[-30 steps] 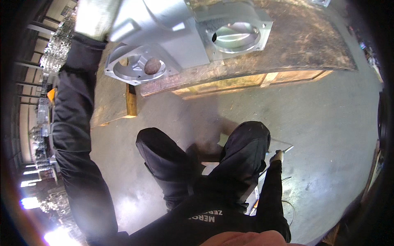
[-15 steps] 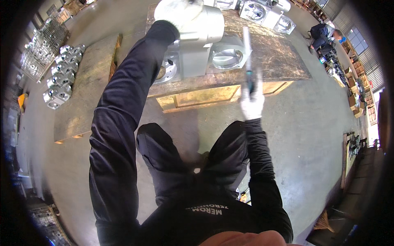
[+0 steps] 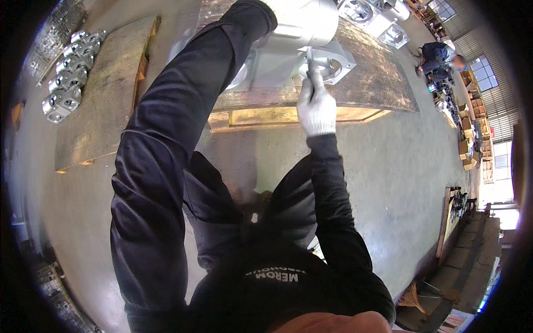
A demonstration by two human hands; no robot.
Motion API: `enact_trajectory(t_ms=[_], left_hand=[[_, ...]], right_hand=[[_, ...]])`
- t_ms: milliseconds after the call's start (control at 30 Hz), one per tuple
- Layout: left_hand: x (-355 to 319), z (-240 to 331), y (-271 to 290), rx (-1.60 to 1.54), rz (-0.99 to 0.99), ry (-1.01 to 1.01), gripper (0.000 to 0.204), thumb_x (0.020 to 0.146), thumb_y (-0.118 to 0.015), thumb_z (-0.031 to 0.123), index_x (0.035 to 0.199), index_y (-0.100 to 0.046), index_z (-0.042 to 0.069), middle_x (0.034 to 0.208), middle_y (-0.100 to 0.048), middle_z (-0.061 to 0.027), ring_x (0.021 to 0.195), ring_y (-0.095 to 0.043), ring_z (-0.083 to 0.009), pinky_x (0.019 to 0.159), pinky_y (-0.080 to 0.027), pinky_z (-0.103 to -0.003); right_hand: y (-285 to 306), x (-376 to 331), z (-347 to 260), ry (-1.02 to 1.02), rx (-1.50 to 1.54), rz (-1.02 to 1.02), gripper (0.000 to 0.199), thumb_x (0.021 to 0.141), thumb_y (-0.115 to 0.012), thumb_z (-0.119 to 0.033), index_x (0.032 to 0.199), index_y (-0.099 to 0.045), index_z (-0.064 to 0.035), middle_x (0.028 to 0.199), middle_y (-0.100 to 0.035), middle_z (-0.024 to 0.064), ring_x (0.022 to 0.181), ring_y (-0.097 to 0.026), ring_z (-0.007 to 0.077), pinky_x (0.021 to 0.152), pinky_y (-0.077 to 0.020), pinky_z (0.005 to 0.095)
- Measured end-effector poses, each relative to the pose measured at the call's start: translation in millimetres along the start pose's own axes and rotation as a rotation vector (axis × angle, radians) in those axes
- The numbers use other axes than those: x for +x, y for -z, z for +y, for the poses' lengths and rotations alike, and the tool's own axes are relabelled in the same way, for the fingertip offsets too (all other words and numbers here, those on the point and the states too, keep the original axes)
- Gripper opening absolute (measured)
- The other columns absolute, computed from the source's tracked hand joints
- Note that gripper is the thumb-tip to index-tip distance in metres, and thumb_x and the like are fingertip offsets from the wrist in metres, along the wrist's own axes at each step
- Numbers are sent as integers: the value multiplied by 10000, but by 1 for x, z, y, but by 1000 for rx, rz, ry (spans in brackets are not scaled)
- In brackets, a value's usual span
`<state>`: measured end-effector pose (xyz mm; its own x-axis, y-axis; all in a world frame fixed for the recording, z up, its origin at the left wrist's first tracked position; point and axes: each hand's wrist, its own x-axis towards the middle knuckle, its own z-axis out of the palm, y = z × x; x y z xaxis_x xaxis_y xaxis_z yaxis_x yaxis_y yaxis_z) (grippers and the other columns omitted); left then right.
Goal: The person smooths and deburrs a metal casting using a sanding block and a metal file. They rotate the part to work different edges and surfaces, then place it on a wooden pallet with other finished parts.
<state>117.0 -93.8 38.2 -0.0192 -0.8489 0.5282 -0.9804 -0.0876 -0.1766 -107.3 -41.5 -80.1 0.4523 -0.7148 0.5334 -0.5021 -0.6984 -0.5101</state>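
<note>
A white-gloved right hand [image 3: 317, 111] of mine is closed around a slim hand tool [image 3: 310, 57], which looks like a flat file with a long metal blade. Its tip points away from me, against the near side of a large silver metal casting [image 3: 277, 58]. This casting has a thick cylindrical body and a square flange with a round opening, in front of which the tool lies. My left arm stretches over the casting's left part. Its dark cuff reaches the upper edge, and my left hand lies beyond the picture.
The casting stands on a worn wooden bench [image 3: 383, 83]. More silver castings [image 3: 377, 19] sit at its far right. On the left are a low wooden platform [image 3: 105, 94] and a row of castings [image 3: 69, 75]. A person [image 3: 438, 58] crouches at the far right near boxes [image 3: 466, 130].
My right hand has moved left and forward, bringing the file from beside the casting to its flange. My left hand has gone out of view at the top, and the view has shifted.
</note>
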Motion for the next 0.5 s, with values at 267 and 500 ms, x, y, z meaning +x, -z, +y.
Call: enact_trajectory(t_ms=[267, 500], left_hand=[[3, 3, 1, 23, 9, -12, 283, 994, -565, 289, 1128, -730, 103, 977, -728, -112, 877, -686, -316, 766, -519, -486], [1, 1, 4, 56, 11, -10, 291, 993, -560, 300, 1133, -731, 110, 993, -730, -110, 901, -687, -317, 787, -516, -496]], right_hand=[[12, 18, 8, 55, -151, -23, 693, 996, -570, -153, 1634, -298, -149, 704, -669, 238, 604, -671, 412, 582, -550, 511], [-1, -3, 27, 110, -116, -6, 619, 1002, -579, -89, 1595, -406, -124, 908, -700, 295, 679, -712, 416, 612, -564, 433]])
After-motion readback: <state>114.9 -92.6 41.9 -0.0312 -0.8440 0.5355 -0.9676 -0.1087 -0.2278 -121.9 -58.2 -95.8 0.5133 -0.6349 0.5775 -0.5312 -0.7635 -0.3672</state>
